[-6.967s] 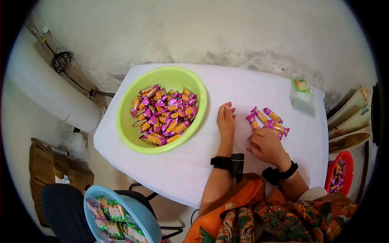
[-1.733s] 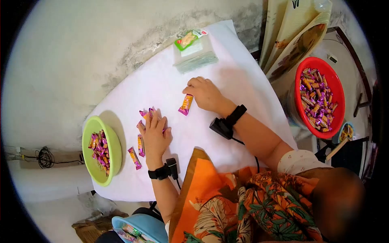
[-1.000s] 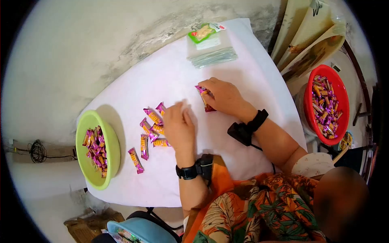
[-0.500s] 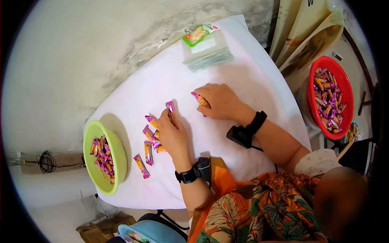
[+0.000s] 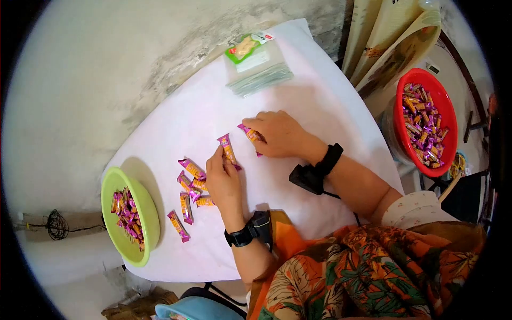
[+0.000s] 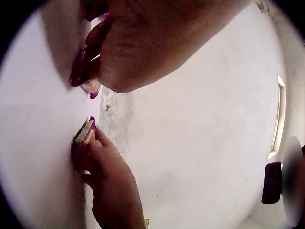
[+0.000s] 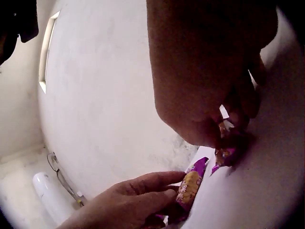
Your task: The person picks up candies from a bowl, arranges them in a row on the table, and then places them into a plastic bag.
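Observation:
In the head view my left hand [image 5: 224, 184] pinches a purple-and-orange wrapped candy bar [image 5: 228, 149] between thumb and fingers, close over the white tablecloth. My right hand [image 5: 281, 134] grips more of the same candy [image 5: 249, 132], partly hidden under its fingers, just to the right. The right wrist view shows the left hand's candy bar [image 7: 189, 187] tilted beside the right hand's candy [image 7: 225, 155]. In the left wrist view the near left hand [image 6: 143, 43] and the right hand [image 6: 114, 176] face each other. Several loose candy bars [image 5: 185, 208] lie left of my left hand.
A green basin [image 5: 152, 213] of candy stands at the table's left end. Clear plastic bags [image 5: 260, 79] with a green-edged packet [image 5: 243, 49] lie at the back. Beyond the right edge is a red basin [image 5: 452, 120] of candy; a blue tub [image 5: 202, 308] sits below the front edge.
The view has turned right from the green basin. My left hand has gone from the loose pile to the right with a candy bar, now near the right hand, which keeps its grip.

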The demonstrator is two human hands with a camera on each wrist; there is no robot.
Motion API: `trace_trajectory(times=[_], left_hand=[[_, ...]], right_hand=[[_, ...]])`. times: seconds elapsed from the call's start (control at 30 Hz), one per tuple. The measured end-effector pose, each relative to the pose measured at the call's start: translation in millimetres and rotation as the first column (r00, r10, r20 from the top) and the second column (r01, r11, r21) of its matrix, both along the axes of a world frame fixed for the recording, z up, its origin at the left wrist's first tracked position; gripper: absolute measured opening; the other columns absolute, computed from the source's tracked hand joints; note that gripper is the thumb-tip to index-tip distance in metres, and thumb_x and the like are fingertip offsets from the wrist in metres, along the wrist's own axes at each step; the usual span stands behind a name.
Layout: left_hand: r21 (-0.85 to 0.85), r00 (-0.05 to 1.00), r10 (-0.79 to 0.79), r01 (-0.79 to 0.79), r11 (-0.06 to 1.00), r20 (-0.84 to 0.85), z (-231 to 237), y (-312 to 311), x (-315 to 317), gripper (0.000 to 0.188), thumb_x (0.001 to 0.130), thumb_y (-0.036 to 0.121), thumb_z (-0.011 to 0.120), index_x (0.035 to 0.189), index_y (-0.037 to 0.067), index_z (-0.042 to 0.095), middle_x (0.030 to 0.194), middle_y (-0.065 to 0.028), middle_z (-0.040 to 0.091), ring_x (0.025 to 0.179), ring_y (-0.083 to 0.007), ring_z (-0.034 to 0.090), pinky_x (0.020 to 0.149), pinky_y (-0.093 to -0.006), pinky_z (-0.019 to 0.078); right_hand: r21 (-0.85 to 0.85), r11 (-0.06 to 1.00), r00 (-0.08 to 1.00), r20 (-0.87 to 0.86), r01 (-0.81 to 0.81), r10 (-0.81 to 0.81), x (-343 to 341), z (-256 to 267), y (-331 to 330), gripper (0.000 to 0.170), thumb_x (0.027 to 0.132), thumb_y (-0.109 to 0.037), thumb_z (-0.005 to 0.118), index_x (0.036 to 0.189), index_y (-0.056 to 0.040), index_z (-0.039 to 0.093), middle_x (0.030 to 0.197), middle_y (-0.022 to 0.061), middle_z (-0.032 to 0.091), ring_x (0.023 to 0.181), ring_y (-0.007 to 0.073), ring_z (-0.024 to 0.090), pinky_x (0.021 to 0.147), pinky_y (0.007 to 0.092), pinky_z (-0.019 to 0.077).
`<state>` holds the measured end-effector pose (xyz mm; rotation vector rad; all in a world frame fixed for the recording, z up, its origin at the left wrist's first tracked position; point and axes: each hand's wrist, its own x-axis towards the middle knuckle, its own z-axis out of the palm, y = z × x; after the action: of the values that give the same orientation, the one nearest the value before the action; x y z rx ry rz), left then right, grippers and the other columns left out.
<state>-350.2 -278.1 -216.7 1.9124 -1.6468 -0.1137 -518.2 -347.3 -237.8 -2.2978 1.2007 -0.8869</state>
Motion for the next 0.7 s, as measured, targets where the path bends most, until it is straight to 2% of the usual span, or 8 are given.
trace_trajectory(times=[0.07, 0.1, 0.17, 0.27, 0.43, 0.53, 0.67, 0.7], left_hand=[[0.104, 0.990, 0.014, 0.000, 0.995, -0.138, 3, 0, -4, 0.031, 0.084, 0.003, 0.057, 0.115, 0.001, 0.059, 0.102, -0.0165, 0.061, 0.084, -0.0279, 0.062, 0.072, -0.0345, 0.0503], [0.104, 0.990, 0.013, 0.001, 0.995, -0.138, -2, -2, -5, 0.031, 0.084, 0.003, 0.057, 0.115, 0.001, 0.059, 0.102, -0.0165, 0.061, 0.084, -0.0279, 0.062, 0.072, -0.0345, 0.0503], [0.046, 0.905, -0.019, 0.042, 0.998, -0.424, -17, -4, -9, 0.033, 0.084, 0.003, 0.059, 0.116, -0.001, 0.058, 0.100, -0.0163, 0.061, 0.082, -0.0240, 0.063, 0.069, -0.0311, 0.0515], [0.034, 0.828, -0.031, 0.060, 0.998, -0.560, -26, -8, -18, 0.033, 0.083, 0.003, 0.061, 0.116, -0.002, 0.059, 0.100, -0.0155, 0.061, 0.083, -0.0220, 0.064, 0.070, -0.0297, 0.0518], [0.040, 0.894, -0.044, 0.069, 0.997, -0.446, -22, -8, -21, 0.033, 0.082, 0.004, 0.062, 0.115, -0.001, 0.059, 0.099, -0.0159, 0.061, 0.083, -0.0253, 0.063, 0.072, -0.0320, 0.0511], [-0.026, 0.945, -0.093, 0.090, 0.996, -0.313, -24, -9, -19, 0.029, 0.082, 0.006, 0.061, 0.110, -0.001, 0.060, 0.099, -0.0177, 0.061, 0.087, -0.0311, 0.061, 0.075, -0.0357, 0.0497], [-0.044, 0.959, -0.095, 0.086, 0.995, -0.266, -1, -4, -16, 0.028, 0.081, 0.004, 0.060, 0.108, 0.002, 0.061, 0.098, -0.0168, 0.061, 0.087, -0.0325, 0.060, 0.075, -0.0374, 0.0489], [-0.097, 0.996, -0.015, 0.007, 0.995, -0.085, 1, -3, -5, 0.026, 0.082, 0.007, 0.061, 0.107, 0.003, 0.062, 0.100, -0.0161, 0.062, 0.088, -0.0310, 0.061, 0.075, -0.0369, 0.0492]], right_hand=[[0.013, 1.000, 1.000, 0.018, -0.011, 0.011, 1, -1, -1, 0.038, 0.077, -0.018, 0.056, 0.112, -0.0033, 0.058, 0.089, 0.0136, 0.062, 0.085, 0.0304, 0.059, 0.071, 0.0429, 0.0449], [0.027, 0.999, 0.999, 0.040, -0.027, 0.026, 2, -1, -2, 0.038, 0.077, -0.017, 0.056, 0.111, -0.0029, 0.058, 0.090, 0.0139, 0.063, 0.085, 0.0306, 0.060, 0.070, 0.0435, 0.0455], [0.048, 0.998, 0.999, 0.037, -0.028, 0.026, 2, 0, -2, 0.037, 0.077, -0.017, 0.056, 0.111, -0.0029, 0.057, 0.090, 0.0143, 0.064, 0.084, 0.0307, 0.061, 0.070, 0.0441, 0.0457], [0.102, 0.994, 0.999, 0.022, -0.039, 0.036, -1, 8, 0, 0.036, 0.077, -0.016, 0.055, 0.110, -0.0039, 0.056, 0.089, 0.0147, 0.064, 0.082, 0.0314, 0.062, 0.070, 0.0447, 0.0460], [0.149, 0.988, 0.998, -0.032, -0.051, 0.057, -2, 9, 0, 0.036, 0.078, -0.016, 0.054, 0.112, -0.0068, 0.056, 0.087, 0.0145, 0.064, 0.079, 0.0320, 0.062, 0.067, 0.0435, 0.0467], [0.020, 0.998, 0.998, 0.040, -0.057, 0.056, 3, 0, -1, 0.037, 0.078, -0.019, 0.055, 0.113, -0.0070, 0.056, 0.082, 0.0143, 0.064, 0.075, 0.0317, 0.062, 0.064, 0.0421, 0.0472], [0.121, 0.993, 0.997, 0.077, 0.000, -0.009, 0, 8, -1, 0.035, 0.079, -0.023, 0.056, 0.109, -0.0048, 0.057, 0.083, 0.0150, 0.064, 0.075, 0.0318, 0.062, 0.065, 0.0428, 0.0477], [0.147, 0.988, 0.994, 0.093, 0.046, -0.060, -1, 10, 0, 0.033, 0.081, -0.025, 0.054, 0.106, -0.0040, 0.058, 0.089, 0.0164, 0.065, 0.081, 0.0342, 0.062, 0.069, 0.0452, 0.0485]])
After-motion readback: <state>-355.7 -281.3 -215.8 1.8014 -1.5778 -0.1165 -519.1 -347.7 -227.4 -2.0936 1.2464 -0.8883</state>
